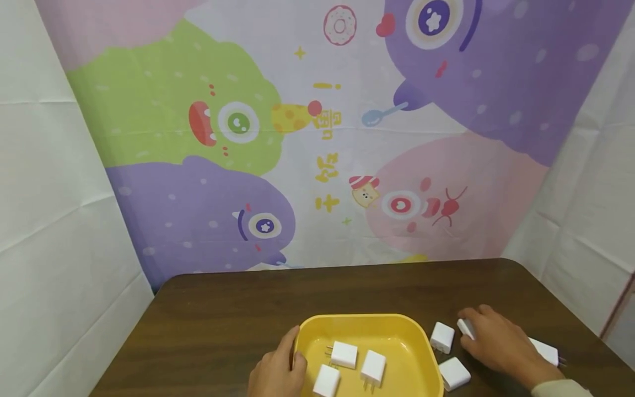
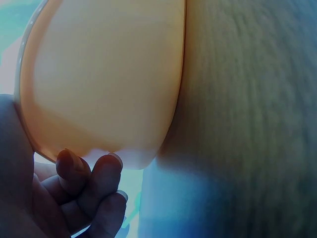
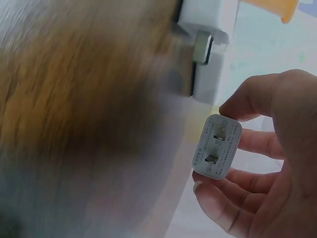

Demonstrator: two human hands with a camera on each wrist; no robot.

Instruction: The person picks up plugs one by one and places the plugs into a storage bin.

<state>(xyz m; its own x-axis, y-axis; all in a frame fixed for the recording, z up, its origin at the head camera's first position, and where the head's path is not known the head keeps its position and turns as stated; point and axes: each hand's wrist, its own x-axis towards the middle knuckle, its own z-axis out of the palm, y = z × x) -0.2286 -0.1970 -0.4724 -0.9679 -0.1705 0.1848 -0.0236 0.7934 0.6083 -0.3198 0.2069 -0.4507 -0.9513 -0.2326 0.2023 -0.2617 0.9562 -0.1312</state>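
Observation:
A yellow tray (image 1: pixel 416 331) stands near the front of the table, with three white plug chargers inside, one of them a charger (image 1: pixel 373 368) with its metal prongs showing. My left hand (image 1: pixel 278 366) grips the tray's left wall; curled fingers (image 2: pixel 106 171) show at its edge in the left wrist view. To the right of the tray, my right hand (image 1: pixel 501 342) pinches another white charger (image 3: pixel 216 147) between thumb and fingertips, its two-pronged face turned to the wrist camera.
Between tray and right hand lie two loose chargers, an upper one (image 1: pixel 442 337) and a lower one (image 1: pixel 454 374) right by the tray wall. A further charger (image 1: pixel 544 351) sits beyond the right wrist. Behind the dark wooden table (image 1: pixel 223 314) hangs a cartoon-printed cloth (image 1: pixel 322 231).

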